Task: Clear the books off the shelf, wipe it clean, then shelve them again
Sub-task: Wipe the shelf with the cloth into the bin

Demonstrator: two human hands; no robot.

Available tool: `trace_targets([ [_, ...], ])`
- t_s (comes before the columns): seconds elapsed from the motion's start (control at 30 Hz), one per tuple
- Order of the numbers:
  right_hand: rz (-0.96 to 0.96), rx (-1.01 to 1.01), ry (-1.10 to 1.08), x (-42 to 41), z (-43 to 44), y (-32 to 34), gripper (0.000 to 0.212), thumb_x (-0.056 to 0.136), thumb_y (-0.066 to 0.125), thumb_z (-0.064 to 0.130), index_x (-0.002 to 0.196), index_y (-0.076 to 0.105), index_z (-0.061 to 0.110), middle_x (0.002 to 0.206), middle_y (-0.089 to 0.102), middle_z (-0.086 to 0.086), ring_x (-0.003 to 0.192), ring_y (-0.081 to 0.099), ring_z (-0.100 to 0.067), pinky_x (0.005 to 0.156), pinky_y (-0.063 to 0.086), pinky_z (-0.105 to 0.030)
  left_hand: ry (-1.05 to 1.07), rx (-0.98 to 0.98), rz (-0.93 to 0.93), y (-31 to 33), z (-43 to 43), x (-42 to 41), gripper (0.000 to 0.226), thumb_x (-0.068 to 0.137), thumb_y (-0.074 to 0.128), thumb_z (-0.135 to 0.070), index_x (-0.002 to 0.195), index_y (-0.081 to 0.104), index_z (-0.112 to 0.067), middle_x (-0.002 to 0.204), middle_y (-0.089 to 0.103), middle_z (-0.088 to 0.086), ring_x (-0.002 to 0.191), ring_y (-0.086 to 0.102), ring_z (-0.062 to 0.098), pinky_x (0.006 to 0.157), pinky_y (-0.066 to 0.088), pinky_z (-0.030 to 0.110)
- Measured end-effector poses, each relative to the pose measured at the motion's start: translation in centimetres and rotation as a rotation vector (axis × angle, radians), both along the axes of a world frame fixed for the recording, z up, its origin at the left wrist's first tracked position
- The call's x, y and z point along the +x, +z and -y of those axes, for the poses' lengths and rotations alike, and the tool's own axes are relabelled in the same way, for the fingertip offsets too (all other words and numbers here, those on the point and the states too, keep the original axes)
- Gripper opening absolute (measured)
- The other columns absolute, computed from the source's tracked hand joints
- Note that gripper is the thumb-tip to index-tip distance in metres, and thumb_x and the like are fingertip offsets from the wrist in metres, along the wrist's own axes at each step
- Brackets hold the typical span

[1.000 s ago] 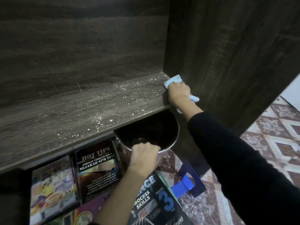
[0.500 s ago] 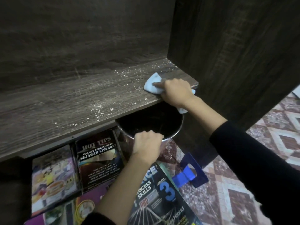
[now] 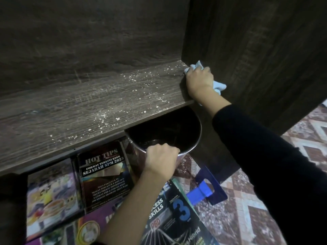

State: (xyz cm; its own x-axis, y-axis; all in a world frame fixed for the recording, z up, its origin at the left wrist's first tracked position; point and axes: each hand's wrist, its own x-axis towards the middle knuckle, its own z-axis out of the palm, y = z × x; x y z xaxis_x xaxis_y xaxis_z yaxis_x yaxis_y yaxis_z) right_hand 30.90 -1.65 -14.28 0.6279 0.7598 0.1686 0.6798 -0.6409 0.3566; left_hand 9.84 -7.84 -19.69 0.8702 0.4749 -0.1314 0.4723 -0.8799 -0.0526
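Many crumbs (image 3: 134, 80) dot the shelf (image 3: 70, 117), long axis left-right; books (image 3: 104, 175) lie below on the floor (image 3: 256, 218). My right hand (image 3: 199, 82) clutches a blue cloth (image 3: 195, 65) at its right end, crumbs all leftward; left hand (image 3: 161, 160) grips the pot (image 3: 169, 124) rim under the near edge.

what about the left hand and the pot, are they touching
Touching. In the head view the left hand grips the near rim of the pot, fingers curled over it with no gap.
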Motion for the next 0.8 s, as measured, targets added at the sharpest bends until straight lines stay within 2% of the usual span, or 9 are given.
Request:
trace_targets([
  [0.1, -0.154, 0.100, 0.020, 1.1, -1.0, 0.7, 0.039, 0.099, 0.035, 0.007, 0.138, 0.038, 0.004, 0.140, 0.042, -0.018, 0.127, 0.039, -0.038, 0.099, 0.038, -0.041, 0.004, -0.002, -0.015, 0.0, 0.0, 0.1, 0.026, 0.098, 0.043, -0.022, 0.122, 0.056, -0.024, 0.107, 0.066, 0.005, 0.102, 0.062, 0.028, 0.069, 0.036, 0.030],
  [0.2, -0.304, 0.114, 0.032, 2.0, -2.3, 1.0, 0.041, 0.098, 0.039, 0.011, 0.139, 0.039, 0.011, 0.140, 0.041, -0.018, 0.128, 0.035, -0.038, 0.098, 0.037, -0.043, 0.025, -0.012, -0.021, -0.1, -0.2, 0.2, 0.027, 0.098, 0.046, -0.021, 0.123, 0.054, -0.026, 0.106, 0.066, 0.004, 0.100, 0.062, 0.027, 0.069, 0.036, 0.031],
  [0.37, -0.437, 0.171, 0.107, 3.1, -3.4, 1.3, 0.036, 0.097, 0.042, 0.028, 0.132, 0.049, 0.022, 0.135, 0.047, -0.015, 0.121, 0.044, -0.037, 0.093, 0.039, -0.042, 0.037, -0.024, -0.014, -0.4, -0.3, 0.4, 0.029, 0.096, 0.050, -0.018, 0.124, 0.053, -0.026, 0.106, 0.066, 0.003, 0.100, 0.062, 0.025, 0.069, 0.036, 0.031],
  [0.43, -0.556, 0.257, 0.154, 3.3, -2.6, 1.7, 0.039, 0.098, 0.043, 0.035, 0.135, 0.049, 0.027, 0.138, 0.048, -0.013, 0.124, 0.046, -0.034, 0.099, 0.039, -0.041, 0.030, -0.021, -0.006, -0.4, -0.3, 0.5, 0.027, 0.096, 0.049, -0.017, 0.121, 0.055, -0.026, 0.106, 0.066, 0.004, 0.101, 0.062, 0.026, 0.069, 0.036, 0.031],
  [0.5, -0.604, 0.344, 0.183, 3.9, -2.0, 1.9, 0.043, 0.098, 0.045, 0.033, 0.141, 0.044, 0.028, 0.141, 0.046, -0.013, 0.128, 0.046, -0.031, 0.103, 0.038, -0.040, 0.027, -0.023, 0.003, -0.3, -0.2, 0.5, 0.026, 0.096, 0.049, -0.018, 0.120, 0.056, -0.026, 0.108, 0.065, 0.004, 0.102, 0.062, 0.027, 0.069, 0.035, 0.031],
  [0.67, -0.257, 0.273, 0.119, 2.7, -1.8, 2.1, 0.042, 0.097, 0.041, 0.016, 0.139, 0.041, 0.018, 0.135, 0.046, -0.018, 0.123, 0.041, -0.037, 0.090, 0.042, -0.045, 0.029, -0.030, 0.001, -0.3, -0.1, 0.8, 0.027, 0.095, 0.050, -0.018, 0.120, 0.056, -0.027, 0.107, 0.065, 0.004, 0.102, 0.062, 0.027, 0.069, 0.035, 0.031],
  [0.73, -0.143, 0.197, 0.234, 0.9, -2.6, 2.1, 0.043, 0.098, 0.037, 0.012, 0.141, 0.039, 0.018, 0.140, 0.042, -0.015, 0.125, 0.037, -0.038, 0.088, 0.042, -0.045, 0.031, -0.031, -0.006, -0.3, -0.2, 0.8, 0.026, 0.095, 0.051, -0.019, 0.120, 0.055, -0.026, 0.106, 0.065, 0.004, 0.101, 0.062, 0.026, 0.069, 0.035, 0.031],
  [0.8, -0.033, 0.088, 0.444, -1.7, -3.8, 1.7, 0.043, 0.100, 0.033, 0.013, 0.142, 0.040, 0.021, 0.143, 0.038, -0.011, 0.128, 0.033, -0.039, 0.088, 0.042, -0.043, 0.036, -0.036, -0.008, -0.3, -0.2, 0.9, 0.024, 0.096, 0.050, -0.020, 0.119, 0.056, -0.025, 0.105, 0.065, 0.004, 0.100, 0.062, 0.026, 0.069, 0.036, 0.031],
])
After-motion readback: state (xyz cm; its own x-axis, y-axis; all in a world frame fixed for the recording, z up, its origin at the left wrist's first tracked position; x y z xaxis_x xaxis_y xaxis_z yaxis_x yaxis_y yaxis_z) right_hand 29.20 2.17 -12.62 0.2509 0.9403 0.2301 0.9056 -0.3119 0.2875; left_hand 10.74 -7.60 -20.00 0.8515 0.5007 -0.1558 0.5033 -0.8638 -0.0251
